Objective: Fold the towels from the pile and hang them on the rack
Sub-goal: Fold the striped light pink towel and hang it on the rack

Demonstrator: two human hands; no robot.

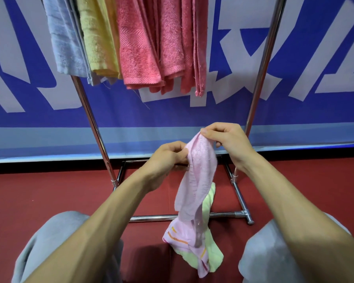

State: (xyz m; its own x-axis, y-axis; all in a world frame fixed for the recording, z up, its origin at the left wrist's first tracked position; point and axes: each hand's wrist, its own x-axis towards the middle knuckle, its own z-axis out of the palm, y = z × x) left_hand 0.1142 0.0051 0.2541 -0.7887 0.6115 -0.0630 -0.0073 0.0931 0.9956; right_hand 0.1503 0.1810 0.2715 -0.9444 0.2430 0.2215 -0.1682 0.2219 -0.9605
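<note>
A light pink towel (198,174) hangs bunched and unfolded between my hands, its lower end with orange stripes reaching the floor. My right hand (227,139) pinches its top corner. My left hand (168,158) grips its edge a little lower on the left. Under its lower end lies a pale green towel (211,258) on the floor. The chrome rack (262,64) stands in front of me. On it hang a light blue towel (63,37), a yellow towel (96,37) and several coral pink towels (157,43), all at the top left.
The rack's base bars (151,218) lie on the red floor (49,190) just ahead of my grey-trousered knees (55,237). A blue banner with large white characters (294,68) forms the wall behind the rack.
</note>
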